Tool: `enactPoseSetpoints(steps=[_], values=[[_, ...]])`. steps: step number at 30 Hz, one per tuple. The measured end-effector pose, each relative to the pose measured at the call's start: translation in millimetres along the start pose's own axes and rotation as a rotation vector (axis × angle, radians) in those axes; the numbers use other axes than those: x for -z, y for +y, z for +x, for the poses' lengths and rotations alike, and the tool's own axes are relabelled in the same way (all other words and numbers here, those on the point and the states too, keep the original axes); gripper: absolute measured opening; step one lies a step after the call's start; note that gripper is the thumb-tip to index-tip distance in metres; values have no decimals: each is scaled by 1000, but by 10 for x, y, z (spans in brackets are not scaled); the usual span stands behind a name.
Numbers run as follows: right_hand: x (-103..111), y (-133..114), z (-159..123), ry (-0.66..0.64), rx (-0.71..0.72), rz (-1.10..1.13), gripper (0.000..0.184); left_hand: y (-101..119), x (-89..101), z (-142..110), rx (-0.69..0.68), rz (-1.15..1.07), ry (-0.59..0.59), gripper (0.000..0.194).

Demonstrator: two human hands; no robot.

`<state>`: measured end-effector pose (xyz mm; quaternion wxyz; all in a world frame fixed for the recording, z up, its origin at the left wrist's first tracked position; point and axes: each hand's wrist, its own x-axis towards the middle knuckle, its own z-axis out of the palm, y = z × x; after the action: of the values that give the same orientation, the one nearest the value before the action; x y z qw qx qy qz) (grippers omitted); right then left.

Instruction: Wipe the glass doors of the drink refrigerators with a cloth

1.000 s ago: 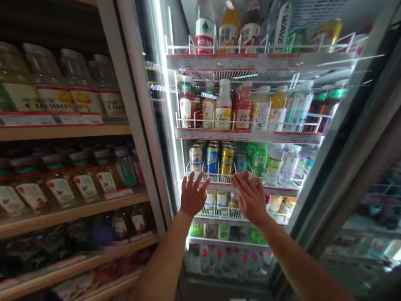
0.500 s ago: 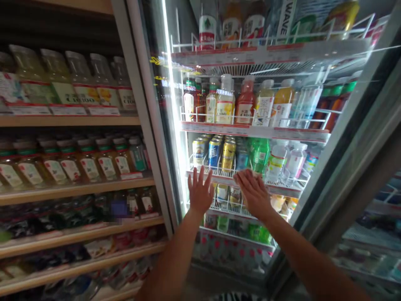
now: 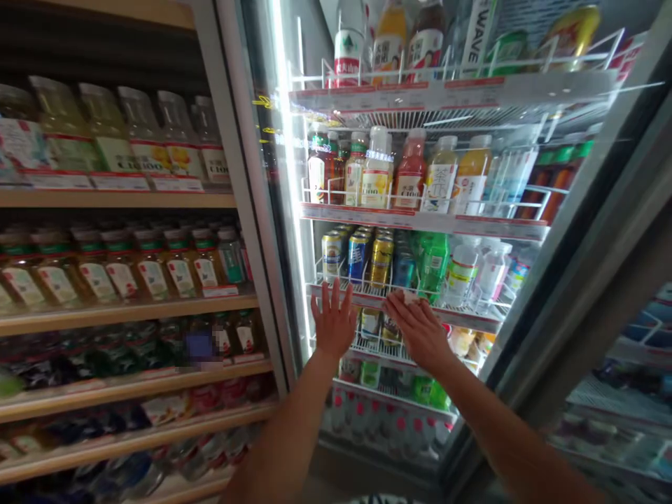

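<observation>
A person reaches both bare arms toward a brightly lit drinks cooler with a tall, transparent glass door (image 3: pixel 294 115). The left hand (image 3: pixel 334 325), slightly left of six o'clock from the door's centre, is empty, its fingers released and spread, pointing up; whether its palm touches the glass cannot be told. At its three o'clock, the right hand (image 3: pixel 420 332) holds a pale, crumpled cloth (image 3: pixel 411 297) at the door, the fingers close together and laid nearly flat over it.

Behind the glass, at twelve o'clock from the left hand, stand a blue metal can (image 3: pixel 358 257) and a shiny gold metal can (image 3: pixel 381 260); green plastic bottles (image 3: pixel 433 262) stand at about one o'clock from the cloth. Higher up, a red-filled clear bottle (image 3: pixel 411 168) shares a white wire shelf (image 3: pixel 430 222) with other drinks. At nine o'clock, pale wooden-edged shelves (image 3: pixel 129 306) carry rows of labelled, green-collared bottles (image 3: pixel 152 269).
</observation>
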<state>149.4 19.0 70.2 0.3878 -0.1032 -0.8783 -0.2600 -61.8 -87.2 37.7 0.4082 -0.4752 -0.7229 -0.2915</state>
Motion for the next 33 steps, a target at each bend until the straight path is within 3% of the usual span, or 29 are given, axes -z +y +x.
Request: enactPoseSetpoints(steps=[2,5,7,10,14,17,21,23,27,33], values=[[71,146,-27,92,-94,-21,75,1,10,1,-8,1,4,63],[235,494,52,383,-349,-109,69,23,16,3,-19,-3,37,68],[283,591,116,486,-474,-156,65,54,23,3,-8,-3,63,71],[221,437,87,357,-374,-168,67,111,78,-6,-25,-4,93,75],[112,257,-185,100,-118,-121,71,174,257,-27,-209,6,145,73],[125,428,-318,204,-209,-171,72,223,390,-24,-261,23,184,68],[129,528,-204,415,-417,-235,72,298,442,13,-284,28,200,62],[110,413,-115,352,-353,-218,72,327,430,34,-290,23,200,60],[144,274,-60,70,-58,-91,69,331,420,59,-302,33,189,60],[245,545,54,331,-277,-137,68,289,446,72,-439,86,312,46]])
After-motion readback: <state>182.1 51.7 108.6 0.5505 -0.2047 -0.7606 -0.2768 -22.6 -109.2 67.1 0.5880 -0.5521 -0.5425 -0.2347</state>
